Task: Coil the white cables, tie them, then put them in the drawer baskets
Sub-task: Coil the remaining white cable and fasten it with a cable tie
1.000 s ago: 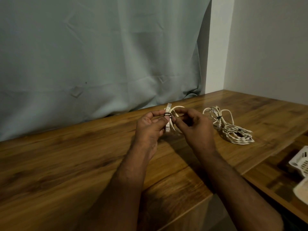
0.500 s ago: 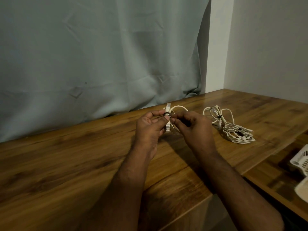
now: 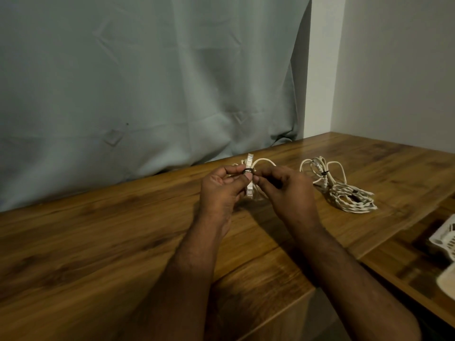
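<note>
Wooden desk: both hands pinch coiled white cable; white basket right, contents unseen.

We see a small coiled white cable with clear plug ends standing upright, pinched between our left hand and right hand, a dark tie apparently round its middle. Right of the right hand, a tied white cable bundle lies flat.

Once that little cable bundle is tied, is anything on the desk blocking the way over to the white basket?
Partly. The other cables lie on the table, right of the hands' bundle, roughly toward the white basket at the right edge. Carried in the air, the bundle should clear them.
</note>
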`<state>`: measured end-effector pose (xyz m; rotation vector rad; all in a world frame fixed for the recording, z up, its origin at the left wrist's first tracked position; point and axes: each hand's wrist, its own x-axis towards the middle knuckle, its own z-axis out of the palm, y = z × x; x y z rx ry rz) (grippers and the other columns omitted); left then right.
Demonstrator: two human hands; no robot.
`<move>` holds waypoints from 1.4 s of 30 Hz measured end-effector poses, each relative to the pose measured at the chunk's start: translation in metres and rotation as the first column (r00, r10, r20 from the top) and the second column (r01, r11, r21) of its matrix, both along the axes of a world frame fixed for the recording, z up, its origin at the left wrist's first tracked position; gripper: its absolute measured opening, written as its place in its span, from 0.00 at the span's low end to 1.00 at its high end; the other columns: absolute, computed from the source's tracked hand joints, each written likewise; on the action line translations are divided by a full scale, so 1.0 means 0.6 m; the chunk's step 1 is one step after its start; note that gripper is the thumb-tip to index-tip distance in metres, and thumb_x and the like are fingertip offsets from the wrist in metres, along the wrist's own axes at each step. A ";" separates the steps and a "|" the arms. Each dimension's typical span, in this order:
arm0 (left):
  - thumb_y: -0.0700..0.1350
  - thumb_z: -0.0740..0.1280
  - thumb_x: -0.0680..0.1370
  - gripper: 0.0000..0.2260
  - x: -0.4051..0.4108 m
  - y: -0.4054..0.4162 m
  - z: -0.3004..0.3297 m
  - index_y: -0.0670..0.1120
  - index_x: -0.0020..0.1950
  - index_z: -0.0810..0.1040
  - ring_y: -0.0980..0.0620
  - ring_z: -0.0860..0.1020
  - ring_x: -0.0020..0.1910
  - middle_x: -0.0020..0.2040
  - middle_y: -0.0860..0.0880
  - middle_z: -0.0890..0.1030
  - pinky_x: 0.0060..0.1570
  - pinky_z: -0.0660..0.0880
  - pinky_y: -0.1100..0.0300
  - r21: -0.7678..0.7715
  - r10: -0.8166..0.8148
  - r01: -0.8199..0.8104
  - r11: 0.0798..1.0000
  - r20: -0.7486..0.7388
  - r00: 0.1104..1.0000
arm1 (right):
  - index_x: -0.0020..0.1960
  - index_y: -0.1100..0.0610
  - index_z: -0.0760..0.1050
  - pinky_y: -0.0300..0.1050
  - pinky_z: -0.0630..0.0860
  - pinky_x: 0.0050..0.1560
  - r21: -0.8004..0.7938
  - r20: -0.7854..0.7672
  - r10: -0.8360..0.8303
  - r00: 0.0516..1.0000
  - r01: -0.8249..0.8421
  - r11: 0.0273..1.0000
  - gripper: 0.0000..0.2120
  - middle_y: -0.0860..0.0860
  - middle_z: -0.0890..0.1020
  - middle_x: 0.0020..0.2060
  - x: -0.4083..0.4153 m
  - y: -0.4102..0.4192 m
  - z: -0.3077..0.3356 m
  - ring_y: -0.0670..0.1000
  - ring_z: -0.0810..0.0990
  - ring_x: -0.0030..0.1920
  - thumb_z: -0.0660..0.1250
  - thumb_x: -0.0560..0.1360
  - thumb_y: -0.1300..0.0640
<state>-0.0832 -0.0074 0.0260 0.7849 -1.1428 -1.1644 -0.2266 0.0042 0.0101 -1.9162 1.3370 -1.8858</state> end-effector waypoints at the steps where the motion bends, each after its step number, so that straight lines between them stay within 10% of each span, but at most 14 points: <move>1: 0.34 0.74 0.76 0.07 0.000 0.000 0.000 0.43 0.51 0.83 0.46 0.86 0.46 0.46 0.42 0.88 0.50 0.81 0.51 0.002 -0.001 0.001 1.000 -0.003 1.000 | 0.51 0.54 0.86 0.33 0.79 0.45 0.000 0.003 -0.005 1.000 0.005 1.000 0.05 0.45 0.87 0.43 0.000 0.000 0.000 0.41 0.84 0.44 0.76 0.75 0.58; 29: 0.32 0.74 0.75 0.09 0.001 0.005 0.004 0.43 0.51 0.83 0.48 0.87 0.45 0.46 0.42 0.88 0.41 0.82 0.57 0.029 -0.050 0.052 0.998 -0.057 0.997 | 0.51 0.53 0.86 0.40 0.82 0.45 0.012 0.028 -0.031 0.999 0.031 0.999 0.05 0.43 0.86 0.41 0.004 0.013 0.006 0.41 0.84 0.42 0.76 0.75 0.56; 42: 0.34 0.71 0.78 0.08 0.004 0.004 0.004 0.43 0.54 0.82 0.46 0.86 0.52 0.50 0.42 0.88 0.57 0.82 0.48 0.045 -0.121 0.122 0.991 -0.024 0.992 | 0.48 0.51 0.82 0.34 0.80 0.43 0.041 0.089 -0.014 0.996 0.010 0.999 0.06 0.43 0.85 0.41 0.003 0.012 0.008 0.40 0.83 0.44 0.77 0.74 0.57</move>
